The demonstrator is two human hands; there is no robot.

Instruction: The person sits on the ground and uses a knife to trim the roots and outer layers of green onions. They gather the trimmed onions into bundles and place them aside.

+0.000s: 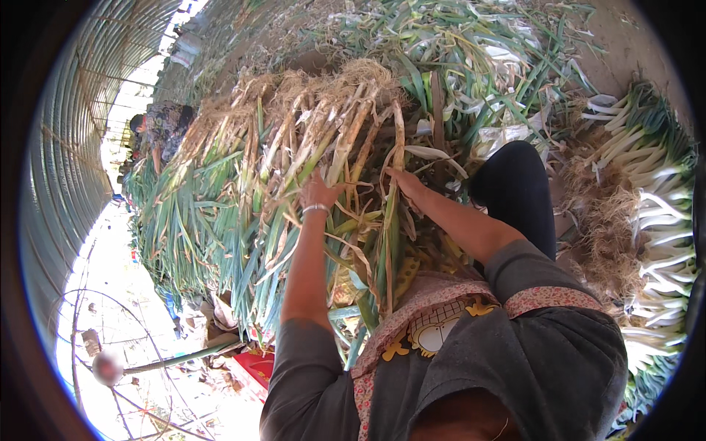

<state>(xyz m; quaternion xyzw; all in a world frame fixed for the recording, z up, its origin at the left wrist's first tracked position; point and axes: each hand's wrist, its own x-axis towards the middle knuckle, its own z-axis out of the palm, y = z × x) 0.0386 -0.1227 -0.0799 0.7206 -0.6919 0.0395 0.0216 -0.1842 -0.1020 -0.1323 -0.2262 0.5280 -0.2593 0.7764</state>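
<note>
A deep pile of untrimmed large green onions [220, 187] lies before me, its roots towards the top of the view and its leaves hanging towards me. My right hand [407, 188] holds one onion stalk [398, 135] with dry, brownish outer skin at the pile's right end. Its green leaves hang down in front of my lap. My left hand [320, 193], with a bracelet at the wrist, lies against other stalks in the pile. Its fingertips are partly hidden among the stalks, so its grip is unclear.
Peeled white onions [662, 220] lie stacked along the right. Stripped leaves and skins [474, 55] cover the ground beyond the pile. Another person [162, 127] bends at the pile's far left end. A ribbed curved wall [66, 165] and a red box [253, 366] are at left.
</note>
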